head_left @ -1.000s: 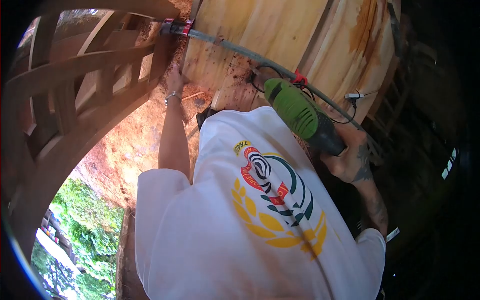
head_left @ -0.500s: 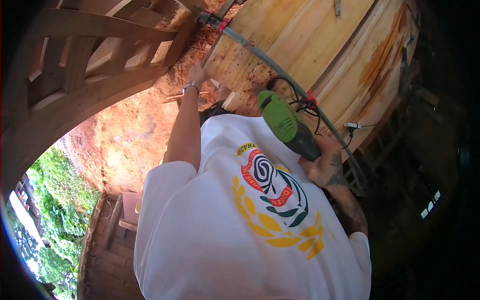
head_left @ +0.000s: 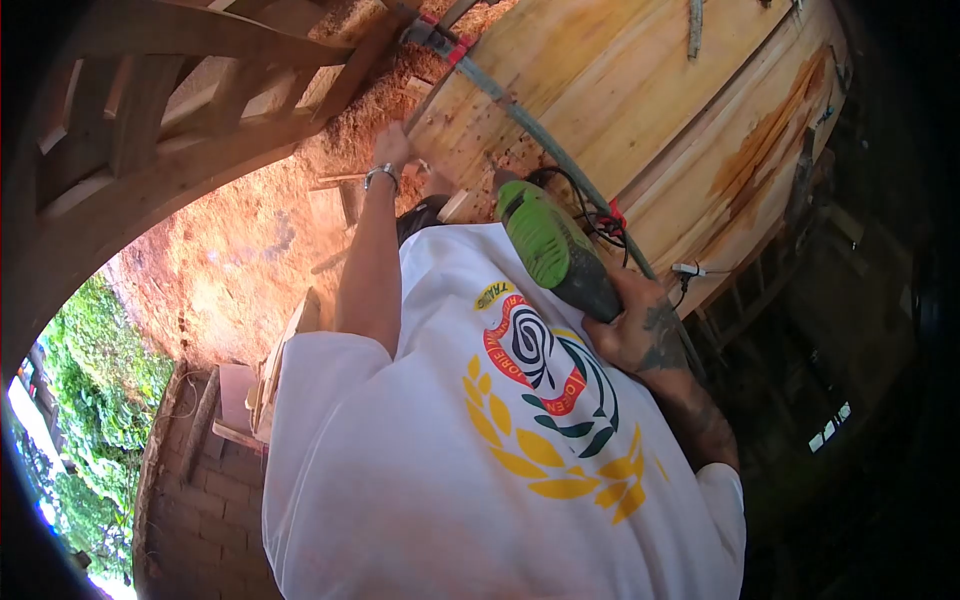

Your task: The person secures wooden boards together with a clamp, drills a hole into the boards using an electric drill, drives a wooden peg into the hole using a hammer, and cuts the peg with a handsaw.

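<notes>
My right hand (head_left: 638, 318) is wrapped around the black handle end of a green and black corded power drill (head_left: 540, 235). The drill's front points up and left toward a wooden panel (head_left: 600, 75) made of pale boards, and its tip reaches the lower left part of that panel; exact contact is hard to make out. At the panel's left edge is my left hand (head_left: 393, 147), below it a bracelet on the wrist. Its fingers look closed on the edge, though they are small and partly hidden.
A long metal bar clamp (head_left: 545, 135) with red parts crosses the panel. A black cable (head_left: 600, 225) loops beside the drill, and a white plug connector (head_left: 688, 269) lies by the panel's lower edge. Slatted wooden furniture (head_left: 200, 85) stands left, above sawdust-covered ground (head_left: 230, 255).
The drill and my right hand have shifted slightly left. My left hand stays at the panel edge. The view has tilted a little.
</notes>
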A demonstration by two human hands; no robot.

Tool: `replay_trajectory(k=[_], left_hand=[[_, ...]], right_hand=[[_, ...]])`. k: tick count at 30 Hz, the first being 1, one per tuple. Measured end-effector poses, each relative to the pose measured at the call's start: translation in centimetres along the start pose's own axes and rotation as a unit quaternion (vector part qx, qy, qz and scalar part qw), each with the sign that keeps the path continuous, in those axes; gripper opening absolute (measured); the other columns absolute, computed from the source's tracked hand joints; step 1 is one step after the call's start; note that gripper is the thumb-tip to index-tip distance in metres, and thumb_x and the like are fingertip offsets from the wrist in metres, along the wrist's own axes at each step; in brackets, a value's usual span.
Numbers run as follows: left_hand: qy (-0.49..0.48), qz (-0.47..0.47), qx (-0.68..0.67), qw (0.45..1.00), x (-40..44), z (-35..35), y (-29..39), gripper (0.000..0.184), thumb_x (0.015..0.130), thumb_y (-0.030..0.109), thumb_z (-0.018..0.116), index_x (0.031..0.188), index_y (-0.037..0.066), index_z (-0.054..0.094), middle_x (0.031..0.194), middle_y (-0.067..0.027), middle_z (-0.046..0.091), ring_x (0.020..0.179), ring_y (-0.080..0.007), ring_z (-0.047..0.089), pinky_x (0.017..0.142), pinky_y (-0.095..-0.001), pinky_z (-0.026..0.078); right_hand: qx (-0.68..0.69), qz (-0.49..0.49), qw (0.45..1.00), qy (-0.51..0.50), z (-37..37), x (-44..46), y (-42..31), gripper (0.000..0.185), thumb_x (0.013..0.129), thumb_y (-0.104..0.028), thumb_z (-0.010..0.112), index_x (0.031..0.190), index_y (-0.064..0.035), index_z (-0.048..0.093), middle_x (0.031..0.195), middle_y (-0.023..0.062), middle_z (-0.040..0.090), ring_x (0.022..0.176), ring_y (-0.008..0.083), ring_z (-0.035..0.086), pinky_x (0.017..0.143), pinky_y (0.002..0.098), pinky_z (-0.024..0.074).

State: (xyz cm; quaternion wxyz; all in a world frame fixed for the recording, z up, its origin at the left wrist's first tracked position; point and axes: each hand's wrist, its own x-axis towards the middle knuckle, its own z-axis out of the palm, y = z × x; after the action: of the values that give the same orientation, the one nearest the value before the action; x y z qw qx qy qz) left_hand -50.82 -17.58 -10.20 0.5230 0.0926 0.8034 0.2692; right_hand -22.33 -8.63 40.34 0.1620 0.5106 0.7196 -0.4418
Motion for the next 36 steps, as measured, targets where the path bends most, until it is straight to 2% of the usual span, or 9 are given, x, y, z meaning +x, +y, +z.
replay_trajectory(k=[4,7,11,21,26,27,30,33,36], left_hand=[[0.018,0.026,0.122,0.992,-2.7,-0.9,3.0,0.064,0.099,0.045,0.033,0.114,-0.01,0.063,0.118,-0.0348,0.062,0.118,-0.0471,0.057,0.102,-0.0503,0.042],[0.123,0.095,0.177,0.972,-8.0,-1.2,8.1,0.055,0.099,0.04,0.044,0.125,-0.007,0.055,0.124,-0.0313,0.058,0.117,-0.0479,0.054,0.102,-0.0508,0.042],[0.165,0.318,0.139,0.923,-12.5,-1.2,11.8,0.04,0.093,0.027,0.061,0.123,0.0,0.054,0.123,-0.0235,0.056,0.116,-0.0423,0.052,0.102,-0.0497,0.041],[0.073,0.378,0.297,0.874,-13.1,-0.5,13.2,0.034,0.089,0.022,0.062,0.117,0.004,0.06,0.123,-0.0178,0.058,0.116,-0.0364,0.053,0.1,-0.0477,0.043],[0.052,0.502,0.411,0.759,-15.4,1.8,12.9,0.038,0.085,0.016,0.062,0.12,0.003,0.062,0.137,-0.0182,0.055,0.133,-0.035,0.045,0.113,-0.0501,0.034],[0.007,0.499,0.452,0.739,-16.1,2.4,12.5,0.057,0.082,0.015,0.061,0.137,0.003,0.053,0.152,-0.0174,0.044,0.145,-0.0349,0.032,0.118,-0.054,0.025],[-0.066,0.541,0.456,0.704,-18.7,5.2,11.7,0.058,0.086,0.014,0.054,0.143,0.005,0.049,0.159,-0.0103,0.036,0.151,-0.0282,0.024,0.122,-0.0516,0.02],[-0.201,0.585,0.496,0.61,-19.2,7.4,10.1,0.079,0.087,0.023,0.057,0.158,0.007,0.024,0.165,-0.0086,0.024,0.154,-0.027,0.017,0.123,-0.0535,0.013],[-0.245,0.598,0.452,0.615,-17.7,7.8,8.8,0.078,0.09,0.03,0.057,0.158,0.01,0.026,0.165,-0.0046,0.026,0.154,-0.0237,0.019,0.124,-0.0529,0.012]], right_hand=[[0.002,-0.029,0.999,0.013,-0.3,0.6,0.7,0.043,0.065,-0.008,0.07,0.105,0.0039,0.067,0.089,0.0247,0.069,0.089,0.0404,0.069,0.078,0.0443,0.0542],[-0.01,-0.031,0.999,0.004,-1.2,1.0,0.3,0.041,0.065,-0.008,0.07,0.104,0.0038,0.067,0.088,0.0244,0.069,0.087,0.0402,0.069,0.077,0.0439,0.0543],[0.018,-0.004,1.0,-0.001,-1.6,1.1,-0.4,0.036,0.064,-0.007,0.069,0.099,0.003,0.067,0.084,0.0242,0.067,0.082,0.0418,0.068,0.074,0.0437,0.0529],[0.041,0.073,0.996,0.029,-3.0,-1.7,0.0,0.032,0.072,-0.01,0.072,0.101,0.0011,0.069,0.084,0.0222,0.069,0.083,0.0361,0.071,0.075,0.0407,0.0539],[0.057,0.097,0.989,0.096,-2.9,-5.0,1.7,0.032,0.07,-0.009,0.072,0.101,0.0022,0.07,0.084,0.0214,0.07,0.08,0.0343,0.072,0.073,0.039,0.0544],[0.059,0.091,0.988,0.112,-2.8,-5.5,2.1,0.033,0.07,-0.009,0.071,0.101,0.0024,0.07,0.083,0.0213,0.07,0.08,0.0337,0.073,0.073,0.0388,0.0544],[0.097,0.153,0.978,0.104,-3.0,-7.1,2.7,0.032,0.068,-0.008,0.07,0.099,0.0032,0.069,0.081,0.0201,0.069,0.077,0.0305,0.073,0.071,0.0375,0.0539],[0.128,0.213,0.964,0.093,-2.6,-8.7,3.8,0.031,0.068,-0.007,0.068,0.097,0.0038,0.068,0.077,0.0185,0.069,0.073,0.0262,0.072,0.069,0.0359,0.053],[0.155,0.182,0.959,0.154,-1.6,-9.8,4.4,0.031,0.067,-0.007,0.068,0.096,0.004,0.067,0.075,0.017,0.067,0.071,0.0237,0.07,0.068,0.0348,0.0522]])
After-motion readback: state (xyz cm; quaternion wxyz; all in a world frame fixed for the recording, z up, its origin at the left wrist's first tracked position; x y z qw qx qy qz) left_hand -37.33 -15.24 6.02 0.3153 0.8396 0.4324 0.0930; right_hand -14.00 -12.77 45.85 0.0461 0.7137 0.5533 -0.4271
